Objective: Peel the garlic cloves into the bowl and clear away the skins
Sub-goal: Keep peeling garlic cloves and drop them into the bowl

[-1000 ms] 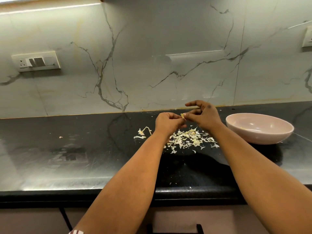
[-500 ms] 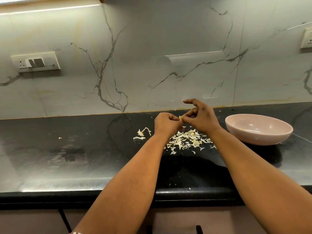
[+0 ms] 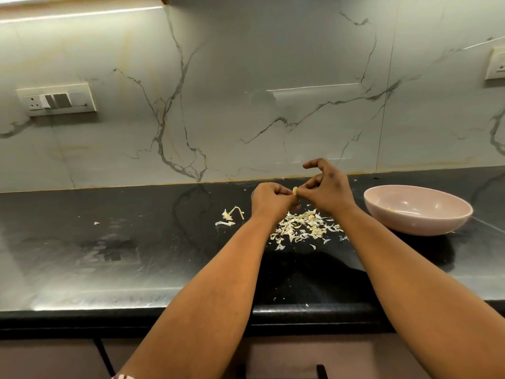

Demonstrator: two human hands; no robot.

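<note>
Small pale-yellow garlic clove (image 3: 295, 190) held above the black stone worktop (image 3: 109, 242), pinched between both hands. Left hand (image 3: 272, 199): grip curled tight round the clove's near end, fingers folded under. Right hand (image 3: 326, 187): thumb and a bent finger pinch the clove's other end; index finger raised and hooked, free of it. Directly below the hands, a loose heap of papery white-yellow garlic skins (image 3: 303, 228) lies spread on the worktop. Just left of the heap, apart from it, a dried garlic stem with root tuft (image 3: 232, 213) and a skin strip. Right of the hands, a shallow pale-pink round bowl (image 3: 418, 222) sits on the worktop, a few pale bits inside near the centre; too small to tell what. Behind: grey-veined white marble backsplash (image 3: 218, 105) with a white switch plate (image 3: 56, 99) at left.
</note>
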